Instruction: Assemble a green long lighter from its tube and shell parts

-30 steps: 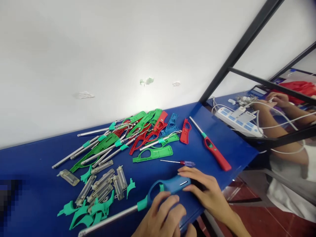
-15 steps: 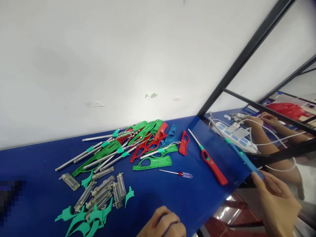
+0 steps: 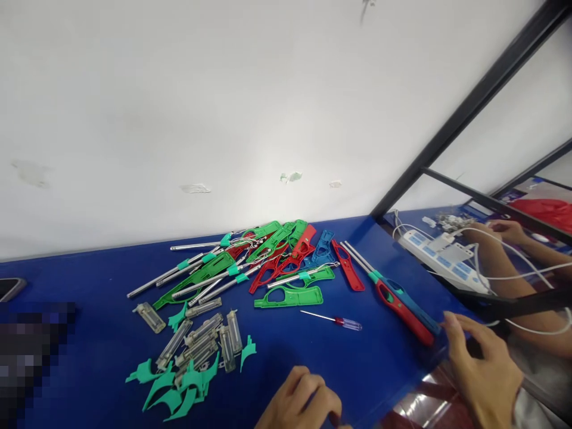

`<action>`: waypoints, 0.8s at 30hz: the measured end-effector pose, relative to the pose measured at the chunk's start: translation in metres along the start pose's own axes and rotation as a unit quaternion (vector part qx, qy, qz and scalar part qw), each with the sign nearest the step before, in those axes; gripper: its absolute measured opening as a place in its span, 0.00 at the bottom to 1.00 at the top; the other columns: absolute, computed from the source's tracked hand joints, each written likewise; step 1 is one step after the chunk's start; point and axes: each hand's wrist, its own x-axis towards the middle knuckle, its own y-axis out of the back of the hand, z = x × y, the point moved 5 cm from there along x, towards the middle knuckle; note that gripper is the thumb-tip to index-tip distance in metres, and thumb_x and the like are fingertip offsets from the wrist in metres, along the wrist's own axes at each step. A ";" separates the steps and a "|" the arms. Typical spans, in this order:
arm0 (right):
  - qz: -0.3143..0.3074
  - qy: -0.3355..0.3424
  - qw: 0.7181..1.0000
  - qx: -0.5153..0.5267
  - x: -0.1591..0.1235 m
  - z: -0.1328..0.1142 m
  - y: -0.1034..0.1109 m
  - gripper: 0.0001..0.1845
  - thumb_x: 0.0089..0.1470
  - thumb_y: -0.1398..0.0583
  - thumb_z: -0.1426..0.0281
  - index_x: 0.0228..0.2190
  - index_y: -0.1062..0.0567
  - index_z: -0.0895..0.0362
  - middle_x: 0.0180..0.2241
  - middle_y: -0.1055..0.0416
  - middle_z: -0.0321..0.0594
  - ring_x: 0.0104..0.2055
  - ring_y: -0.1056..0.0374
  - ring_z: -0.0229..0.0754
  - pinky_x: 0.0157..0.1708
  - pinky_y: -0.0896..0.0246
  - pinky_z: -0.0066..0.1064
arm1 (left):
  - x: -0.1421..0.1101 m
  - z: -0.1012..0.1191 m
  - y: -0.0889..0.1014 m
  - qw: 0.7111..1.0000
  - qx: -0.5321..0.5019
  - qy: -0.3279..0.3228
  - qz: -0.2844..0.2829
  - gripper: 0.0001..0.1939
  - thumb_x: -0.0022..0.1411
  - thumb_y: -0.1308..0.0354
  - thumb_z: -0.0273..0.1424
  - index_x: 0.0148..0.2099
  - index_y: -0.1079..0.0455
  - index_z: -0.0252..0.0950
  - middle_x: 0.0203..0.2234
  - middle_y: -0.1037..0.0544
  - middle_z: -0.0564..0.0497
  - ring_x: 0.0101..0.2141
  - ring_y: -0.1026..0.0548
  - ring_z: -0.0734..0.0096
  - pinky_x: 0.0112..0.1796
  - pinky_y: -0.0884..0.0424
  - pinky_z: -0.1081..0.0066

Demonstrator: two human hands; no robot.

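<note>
My right hand (image 3: 485, 360) is at the table's right edge, thumb and fingers apart, fingertips just beside the handle end of a blue stick lighter (image 3: 415, 304). That lighter lies alongside a red stick lighter (image 3: 407, 316), their metal tubes pointing away to the upper left. My left hand (image 3: 304, 402) is low in the middle with its fingers curled in and nothing visible in them; its thumb is mostly hidden. Beyond it lies a small screwdriver (image 3: 344, 323) with a clear and red handle. Nearest on its left is a green trigger piece (image 3: 248, 351).
Green, red and blue lighter shells (image 3: 290, 297) and metal tubes with wires (image 3: 196, 286) are heaped near the wall. Clear fuel tanks (image 3: 172, 345) and green trigger parts (image 3: 170, 393) lie at left. Beyond a black frame (image 3: 465, 113) are a power strip (image 3: 442, 259) and another person's arms (image 3: 504, 268).
The blue lighter has come down from my right hand onto the table beside the red one. My right hand's fingers have parted from it. The view has shifted slightly left.
</note>
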 end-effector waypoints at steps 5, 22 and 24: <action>0.116 0.211 0.964 0.116 -0.008 -0.105 -0.029 0.19 0.73 0.33 0.57 0.55 0.21 0.56 0.53 0.20 0.43 0.49 0.20 0.47 0.50 0.20 0.44 | -0.014 -0.001 -0.005 0.999 0.010 -0.029 -0.016 0.14 0.76 0.34 0.28 0.35 0.32 0.36 0.26 0.32 0.60 0.24 0.34 0.77 0.28 0.31 0.74; -0.120 0.475 0.779 0.391 -0.103 -0.305 -0.095 0.18 0.72 0.32 0.60 0.56 0.22 0.56 0.53 0.20 0.43 0.47 0.20 0.44 0.45 0.19 0.40 | -0.084 0.014 -0.053 0.982 -0.071 -0.047 -0.171 0.09 0.79 0.35 0.35 0.52 0.24 0.34 0.38 0.20 0.53 0.28 0.24 0.77 0.28 0.23 0.76; -0.143 0.454 0.786 0.395 -0.101 -0.302 -0.093 0.17 0.72 0.32 0.60 0.55 0.21 0.56 0.52 0.20 0.42 0.45 0.20 0.43 0.44 0.19 0.39 | -0.084 0.017 -0.055 0.981 -0.081 -0.037 -0.175 0.09 0.79 0.34 0.35 0.51 0.24 0.34 0.37 0.20 0.53 0.28 0.24 0.77 0.27 0.24 0.76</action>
